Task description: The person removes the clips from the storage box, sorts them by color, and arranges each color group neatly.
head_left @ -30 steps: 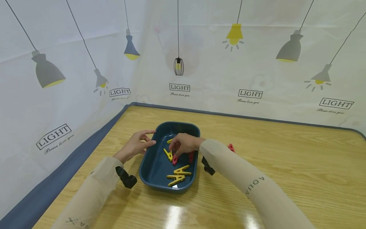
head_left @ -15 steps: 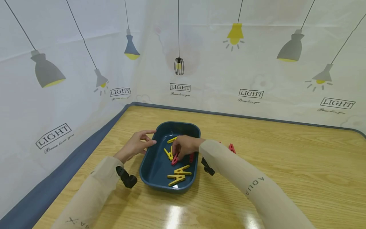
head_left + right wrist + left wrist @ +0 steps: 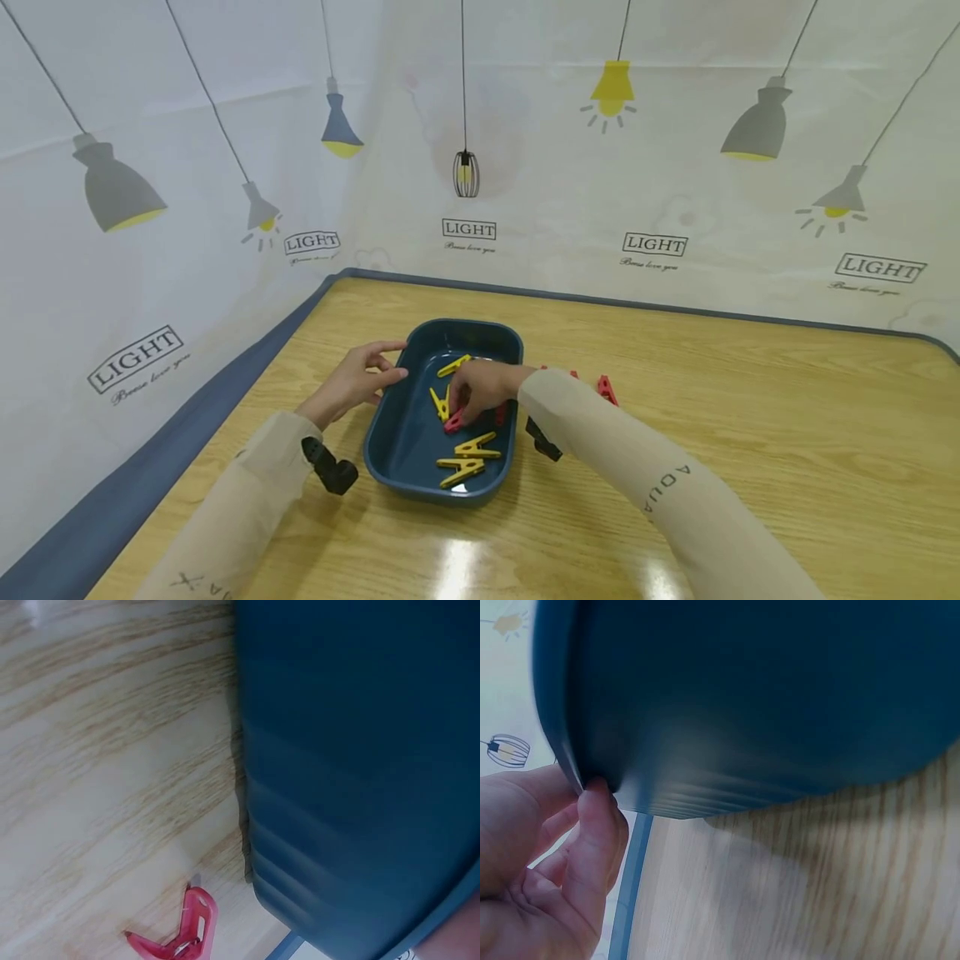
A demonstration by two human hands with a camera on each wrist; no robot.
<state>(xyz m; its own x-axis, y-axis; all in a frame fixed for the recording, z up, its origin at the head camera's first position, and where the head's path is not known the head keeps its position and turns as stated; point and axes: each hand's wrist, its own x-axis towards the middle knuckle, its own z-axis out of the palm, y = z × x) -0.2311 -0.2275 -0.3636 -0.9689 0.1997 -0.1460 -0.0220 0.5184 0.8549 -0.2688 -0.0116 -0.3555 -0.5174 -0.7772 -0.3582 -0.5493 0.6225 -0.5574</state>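
A dark blue plastic tub [image 3: 408,446] stands on the table. My left hand [image 3: 356,379] pinches its left rim between thumb and fingers, as the left wrist view also shows. Inside the tub, my right hand [image 3: 482,390] holds a red clothespin [image 3: 453,421] low, near the bottom. Just left of it lies a yellow clothespin [image 3: 438,406]; another yellow clothespin [image 3: 453,365] is farther back. Two more, a yellow clothespin [image 3: 477,445] and one nearer yellow clothespin [image 3: 461,472], lie at the front. A second red clothespin [image 3: 501,413] is partly hidden by the right wall.
Right of the tub, on the wooden table [image 3: 750,433], lies a red clothespin [image 3: 607,390]. More red pieces show behind the right sleeve, mostly hidden. In the right wrist view a red clothespin [image 3: 191,930] lies beside the tub's wall. A printed curtain [image 3: 555,167] surrounds the table's back and left.
My right hand has shifted slightly within the tub, and the red clothespin in it has turned flatter. More of the rear yellow clothespin shows. The left hand stays at the rim.
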